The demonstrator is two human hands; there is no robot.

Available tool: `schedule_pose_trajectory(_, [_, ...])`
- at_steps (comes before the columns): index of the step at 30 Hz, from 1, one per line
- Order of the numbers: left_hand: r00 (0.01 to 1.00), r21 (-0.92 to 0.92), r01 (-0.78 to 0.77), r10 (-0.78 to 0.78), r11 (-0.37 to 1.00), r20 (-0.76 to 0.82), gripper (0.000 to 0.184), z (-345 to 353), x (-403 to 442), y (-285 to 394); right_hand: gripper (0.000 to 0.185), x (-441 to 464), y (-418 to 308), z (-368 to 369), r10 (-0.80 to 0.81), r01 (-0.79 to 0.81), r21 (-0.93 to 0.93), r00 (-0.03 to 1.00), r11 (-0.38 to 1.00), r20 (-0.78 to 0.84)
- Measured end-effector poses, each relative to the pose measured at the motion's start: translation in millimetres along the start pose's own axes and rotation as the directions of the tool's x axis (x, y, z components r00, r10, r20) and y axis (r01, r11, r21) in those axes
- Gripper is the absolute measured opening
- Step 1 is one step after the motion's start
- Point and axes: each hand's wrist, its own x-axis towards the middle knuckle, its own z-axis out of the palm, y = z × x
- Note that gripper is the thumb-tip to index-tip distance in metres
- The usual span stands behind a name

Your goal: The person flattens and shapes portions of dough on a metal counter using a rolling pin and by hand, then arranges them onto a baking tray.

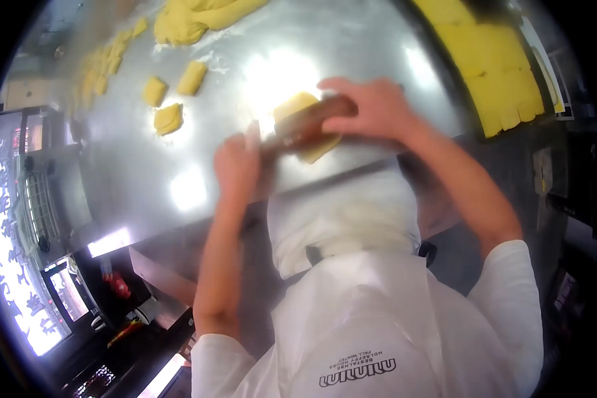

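Observation:
A brown rolling pin (302, 127) lies across a flat piece of yellow dough (293, 105) near the front edge of the metal table. The pin is blurred. My left hand (237, 162) is at the pin's left end, its fingers smeared by motion. At the other end, my right hand (371, 109) grips the pin, thumb on the near side and fingers on the far side. Dough shows on both sides of the pin, and the pin hides its middle.
Small dough pieces (168, 119) lie on the metal table (232, 79) to the left. A big dough mass (182, 23) sits at the back, more pieces (101, 69) at the far left. Flat yellow sheets (501, 93) cover a dark tray at the right.

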Motion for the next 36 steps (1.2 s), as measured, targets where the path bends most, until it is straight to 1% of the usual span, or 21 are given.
schedule_pose_trajectory(2, [0.996, -0.365, 0.021, -0.050, 0.931, -0.069, 0.036, -32.8, 15.8, 29.6, 0.065, 4.9, 19.9, 2.9, 0.211, -0.190, 0.223, 0.975, 0.956, -0.074])
schedule_pose_trajectory(3, [0.986, -0.589, 0.137, -0.165, 0.796, 0.006, 0.039, -42.2, 19.8, 43.9, 0.063, 5.6, 31.1, 4.1, 0.317, -0.272, 0.336, 0.944, 0.902, -0.089])
schedule_pose_trajectory(4, [0.995, -0.458, -0.022, -0.025, 0.888, -0.095, 0.042, -34.2, 22.9, 44.3, 0.060, 3.7, 44.5, 1.5, 0.416, -0.350, 0.365, 0.901, 0.863, -0.121])
schedule_pose_trajectory(5, [0.976, -0.304, -0.176, 0.126, 0.936, -0.177, 0.046, -20.7, 27.2, 42.6, 0.057, -1.0, 58.5, -3.1, 0.506, -0.419, 0.393, 0.849, 0.819, -0.150])
schedule_pose_trajectory(6, [0.978, -0.264, -0.181, 0.147, 0.947, -0.146, 0.046, -10.6, 27.2, 49.0, 0.054, -12.3, 68.7, 2.0, 0.441, -0.292, 0.405, 0.829, 0.866, -0.344])
schedule_pose_trajectory(8, [0.979, -0.184, -0.199, 0.187, 0.963, -0.083, 0.047, 9.3, 27.7, 62.4, 0.052, -29.5, 59.0, 1.2, 0.398, -0.370, 0.158, 0.775, 0.915, -0.491])
schedule_pose_trajectory(9, [0.997, -0.134, -0.075, 0.074, 0.988, -0.012, 0.043, 5.6, 25.2, 81.3, 0.051, -36.9, 55.8, 0.1, 0.363, -0.416, 0.035, 0.744, 0.909, -0.561])
schedule_pose_trajectory(11, [0.990, -0.217, 0.014, 0.016, 0.976, 0.137, 0.041, 12.9, 30.5, 75.5, 0.050, -47.4, 52.7, -0.8, 0.344, -0.407, 0.025, 0.738, 0.913, -0.581])
schedule_pose_trajectory(13, [0.983, -0.285, 0.051, 0.002, 0.957, 0.183, 0.037, 14.4, 31.4, 72.4, 0.049, -54.9, 45.6, -2.8, 0.349, -0.411, 0.019, 0.748, 0.911, -0.564])
schedule_pose_trajectory(15, [0.993, -0.351, 0.026, 0.016, 0.936, 0.115, 0.032, 12.4, 20.4, 68.4, 0.051, -59.1, 45.1, 3.0, 0.324, -0.395, 0.009, 0.739, 0.918, -0.590])
schedule_pose_trajectory(16, [1.000, -0.353, -0.005, 0.004, 0.935, -0.003, 0.029, 0.7, 12.1, 78.6, 0.052, -59.8, 41.6, 4.8, 0.323, -0.392, 0.015, 0.735, 0.920, -0.596])
schedule_pose_trajectory(18, [0.975, -0.349, -0.064, -0.017, 0.935, -0.224, 0.023, -23.4, -9.3, 104.7, 0.053, -61.1, 38.9, 8.3, 0.338, -0.414, 0.013, 0.725, 0.910, -0.601])
schedule_pose_trajectory(21, [0.958, -0.317, -0.064, -0.031, 0.946, -0.286, 0.019, -36.1, -26.1, 126.0, 0.055, -62.5, 37.4, 10.8, 0.368, -0.454, 0.003, 0.717, 0.891, -0.592])
schedule_pose_trajectory(22, [0.967, -0.152, -0.117, 0.077, 0.982, -0.244, 0.022, -25.8, -30.6, 126.5, 0.055, -61.2, 36.5, 10.3, 0.375, -0.453, 0.015, 0.718, 0.891, -0.587])
schedule_pose_trajectory(23, [0.963, 0.012, -0.186, 0.184, 0.983, -0.198, 0.027, -15.4, -35.1, 127.1, 0.056, -60.4, 35.2, 10.5, 0.382, -0.453, 0.026, 0.718, 0.891, -0.583])
schedule_pose_trajectory(25, [0.955, -0.127, -0.288, 0.275, 0.949, -0.114, 0.036, 7.6, -38.0, 119.1, 0.057, -61.3, 36.8, 12.8, 0.316, -0.405, -0.012, 0.732, 0.914, -0.604])
schedule_pose_trajectory(28, [0.936, -0.243, -0.312, 0.253, 0.918, -0.243, 0.055, 4.9, -33.6, 107.1, 0.060, -63.9, 38.3, 10.5, 0.275, -0.383, -0.046, 0.737, 0.923, -0.617])
schedule_pose_trajectory(31, [0.868, 0.026, -0.437, 0.429, 0.899, -0.250, 0.071, -12.3, -13.7, 122.0, 0.069, -63.6, 35.8, 15.6, 0.248, -0.378, -0.104, 0.766, 0.920, -0.592])
schedule_pose_trajectory(32, [0.880, 0.105, -0.447, 0.458, 0.888, -0.124, 0.090, -1.4, -11.2, 118.2, 0.071, -62.4, 34.9, 17.6, 0.243, -0.382, -0.124, 0.774, 0.916, -0.584])
schedule_pose_trajectory(35, [0.867, 0.059, -0.495, 0.497, 0.867, -0.029, 0.100, 30.0, -11.0, 108.1, 0.075, -61.2, 33.9, 19.6, 0.278, -0.415, -0.144, 0.792, 0.898, -0.544])
schedule_pose_trajectory(36, [0.871, 0.077, -0.488, 0.491, 0.870, -0.031, 0.110, 31.5, -9.9, 108.4, 0.077, -61.5, 32.8, 17.9, 0.301, -0.435, -0.143, 0.790, 0.889, -0.534])
